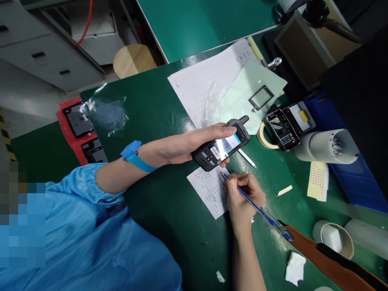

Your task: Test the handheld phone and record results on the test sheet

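Note:
My left hand (209, 139), wearing a blue wrist strap (133, 155), is closed around a black handheld radio (216, 153). The radio has a stubby antenna and a lit screen facing up, and my thumb lies over the screen's upper end. In my right hand (244, 194) is a blue ballpoint pen (251, 203), gripped in a writing hold. The pen's tip is over a small sheet of paper (206, 192) covered in handwriting and a grid, just below the radio. I cannot tell whether the tip touches the paper. The radio partly covers a white stick-like tool (247, 159).
Beyond the radio lie a large printed form (194, 89) and a green sheet (239, 87) bearing a small screen panel (261, 98). To the right are a tape roll (266, 136), an opened device housing (281, 131), and a white cylinder (325, 146). An orange-brown handle (315, 246) extends at lower right.

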